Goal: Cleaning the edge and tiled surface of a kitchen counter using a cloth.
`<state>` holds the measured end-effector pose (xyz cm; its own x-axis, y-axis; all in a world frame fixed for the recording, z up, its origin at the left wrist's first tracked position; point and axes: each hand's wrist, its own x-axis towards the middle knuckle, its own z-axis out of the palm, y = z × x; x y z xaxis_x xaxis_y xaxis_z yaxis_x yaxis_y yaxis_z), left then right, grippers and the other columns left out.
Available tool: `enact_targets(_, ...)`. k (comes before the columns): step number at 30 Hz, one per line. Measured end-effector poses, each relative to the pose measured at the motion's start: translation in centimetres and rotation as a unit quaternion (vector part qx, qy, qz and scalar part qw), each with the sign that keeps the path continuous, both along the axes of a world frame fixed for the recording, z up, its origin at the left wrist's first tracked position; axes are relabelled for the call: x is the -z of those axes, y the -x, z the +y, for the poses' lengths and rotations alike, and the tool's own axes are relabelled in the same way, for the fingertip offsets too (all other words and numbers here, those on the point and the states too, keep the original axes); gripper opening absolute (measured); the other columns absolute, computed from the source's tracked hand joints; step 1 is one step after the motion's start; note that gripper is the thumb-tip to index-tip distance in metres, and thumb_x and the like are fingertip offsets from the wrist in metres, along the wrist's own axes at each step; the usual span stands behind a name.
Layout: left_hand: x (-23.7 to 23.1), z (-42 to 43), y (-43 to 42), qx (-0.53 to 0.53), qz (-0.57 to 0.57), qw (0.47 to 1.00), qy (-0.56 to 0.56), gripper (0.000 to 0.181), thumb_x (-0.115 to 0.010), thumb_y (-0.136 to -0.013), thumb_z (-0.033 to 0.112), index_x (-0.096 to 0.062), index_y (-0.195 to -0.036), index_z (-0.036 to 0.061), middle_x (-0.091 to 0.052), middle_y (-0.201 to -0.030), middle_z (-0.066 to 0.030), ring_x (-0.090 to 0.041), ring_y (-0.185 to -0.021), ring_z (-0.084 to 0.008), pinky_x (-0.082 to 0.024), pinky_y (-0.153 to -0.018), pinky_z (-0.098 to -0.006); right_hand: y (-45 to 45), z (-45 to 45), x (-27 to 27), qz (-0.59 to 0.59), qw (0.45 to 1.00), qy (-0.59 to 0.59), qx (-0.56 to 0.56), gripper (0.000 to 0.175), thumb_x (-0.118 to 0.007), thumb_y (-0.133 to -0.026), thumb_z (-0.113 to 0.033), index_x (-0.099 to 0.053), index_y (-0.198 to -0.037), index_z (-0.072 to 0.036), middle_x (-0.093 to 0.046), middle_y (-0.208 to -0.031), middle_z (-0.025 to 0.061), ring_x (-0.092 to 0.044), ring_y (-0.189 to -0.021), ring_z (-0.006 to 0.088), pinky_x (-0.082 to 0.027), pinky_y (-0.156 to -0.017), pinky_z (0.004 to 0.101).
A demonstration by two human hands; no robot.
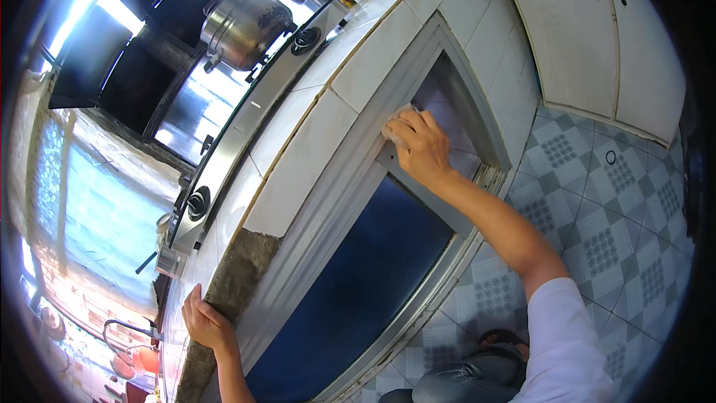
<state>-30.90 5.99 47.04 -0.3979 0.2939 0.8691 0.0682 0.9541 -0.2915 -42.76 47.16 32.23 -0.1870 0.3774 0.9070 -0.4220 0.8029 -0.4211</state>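
My right hand (422, 148) presses a pale crumpled cloth (396, 126) against the upper rail of a grey metal cabinet frame (363, 129). Right below it, the frame surrounds a dark blue sliding panel (352, 291). Beyond the hand, the opening (447, 106) shows tiled surfaces inside. My left hand (208, 322) rests on the counter's edge, beside a patch of bare cement (246, 257) where the tile is broken away. Nothing shows in that hand, though its palm side is partly hidden.
A gas stove (224, 168) with black knobs stands on the white-tiled counter (305, 112), bearing a steel pot (246, 28). A faucet (126, 324) shows at lower left. White cupboard doors (582, 28) rise from the patterned tile floor (593, 224) on the right.
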Motion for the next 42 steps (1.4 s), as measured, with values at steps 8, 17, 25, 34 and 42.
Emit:
enact_targets(8,0.1,-0.4,-0.1,-0.012,0.006,1.0,-0.003,0.043,-0.029,-0.095,0.023,-0.065,-0.099,0.0016,-0.065,-0.097,-0.0128,-0.059,-0.091,-0.0318,-0.046,-0.08,-0.0392,-1.8,-4.5,0.4,0.034,0.991,-0.133,-0.005,0.022,-0.058,-0.07,-0.006,-0.064,-0.089,-0.015,-0.057,-0.093,-0.0007,-0.053,-0.087,0.0201,-0.048,-0.072,0.0326)
enact_targets(17,0.1,-0.6,-0.3,-0.009,0.005,1.0,0.002,0.041,-0.03,-0.094,0.022,-0.065,-0.097,0.0022,-0.064,-0.097,-0.0131,-0.059,-0.091,-0.0317,-0.046,-0.079,-0.0393,-0.1,-1.5,1.0,0.049,0.992,-0.106,0.049,0.025,-0.058,-0.071,-0.005,-0.065,-0.091,-0.018,-0.057,-0.093,0.0003,-0.052,-0.08,0.0208,-0.048,-0.065,0.0299)
enact_targets(25,0.2,-0.2,0.1,0.005,0.001,1.0,-0.019,0.037,-0.033,-0.092,0.02,-0.066,-0.097,0.003,-0.065,-0.097,-0.0128,-0.059,-0.09,-0.0314,-0.046,-0.079,-0.0392,-0.1,0.3,-0.4,-0.066,0.994,0.08,0.015,0.025,-0.065,-0.068,-0.005,-0.067,-0.092,-0.013,-0.057,-0.094,0.0011,-0.054,-0.087,0.0253,-0.05,-0.07,0.0361)
enact_targets(34,0.3,-0.2,0.0,-0.003,0.014,1.0,-0.009,0.037,-0.034,-0.092,0.02,-0.066,-0.096,0.0035,-0.065,-0.097,-0.0117,-0.059,-0.089,-0.0308,-0.047,-0.078,-0.0393,-2.1,-3.2,-2.8,-0.1,0.988,0.037,-0.113,0.021,-0.067,-0.072,-0.016,-0.061,-0.091,-0.011,-0.053,-0.089,0.0075,-0.057,-0.087,0.0285,-0.049,-0.069,0.0411)
enact_targets(42,0.0,-0.1,-0.2,-0.024,0.012,0.999,-0.017,0.037,-0.033,-0.091,0.02,-0.066,-0.096,0.0039,-0.065,-0.096,-0.0109,-0.06,-0.089,-0.0308,-0.047,-0.076,-0.0391,0.0,-1.1,-2.7,-0.112,0.98,0.141,-0.079,0.02,-0.064,-0.073,-0.014,-0.057,-0.092,-0.011,-0.053,-0.091,0.0092,-0.057,-0.087,0.0323,-0.048,-0.069,0.0442)
